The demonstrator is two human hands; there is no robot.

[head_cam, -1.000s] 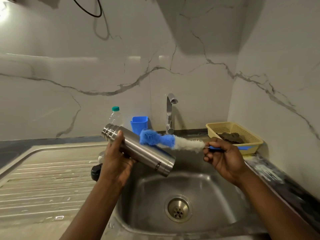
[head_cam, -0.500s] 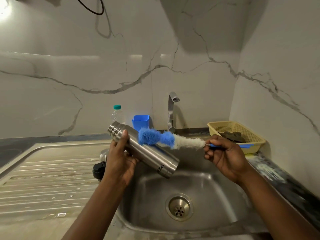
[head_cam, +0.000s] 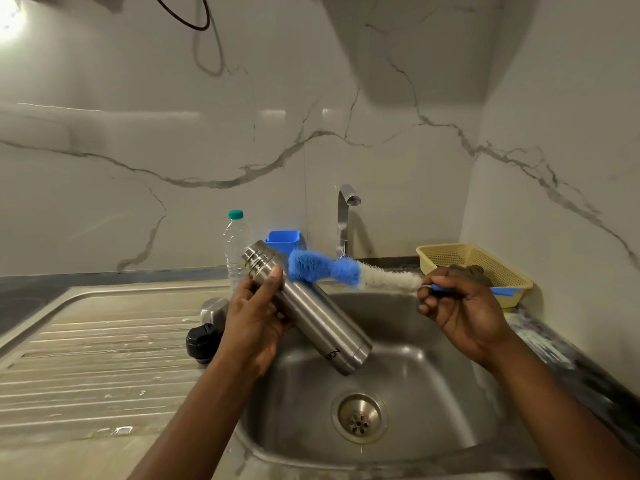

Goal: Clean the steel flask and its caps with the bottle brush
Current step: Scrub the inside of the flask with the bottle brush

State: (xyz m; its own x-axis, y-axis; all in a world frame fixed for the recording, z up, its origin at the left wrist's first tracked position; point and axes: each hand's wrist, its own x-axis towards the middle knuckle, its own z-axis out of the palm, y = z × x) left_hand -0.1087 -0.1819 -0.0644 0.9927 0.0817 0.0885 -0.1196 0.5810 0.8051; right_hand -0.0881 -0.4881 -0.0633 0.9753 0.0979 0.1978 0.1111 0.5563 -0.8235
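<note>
Your left hand (head_cam: pixel 252 323) grips the steel flask (head_cam: pixel 311 313), fingers wrapped round its upper body, thumb near the ringed neck. Your right hand (head_cam: pixel 464 313) pinches the blue handle of the bottle brush (head_cam: pixel 346 271) with its fingers curled.

Count: one flask, one brush, two caps, namely one steel cap (head_cam: pixel 213 308) and one black cap (head_cam: pixel 202 341), both on the surface just left of the sink (head_cam: pixel 415 375).

The flask hangs tilted above the sink, base lowest, mouth pointing up and left. Its finish is brushed metal with lettering near the base. The brush's blue tip sits at the flask's shoulder; contact cannot be confirmed.
</note>
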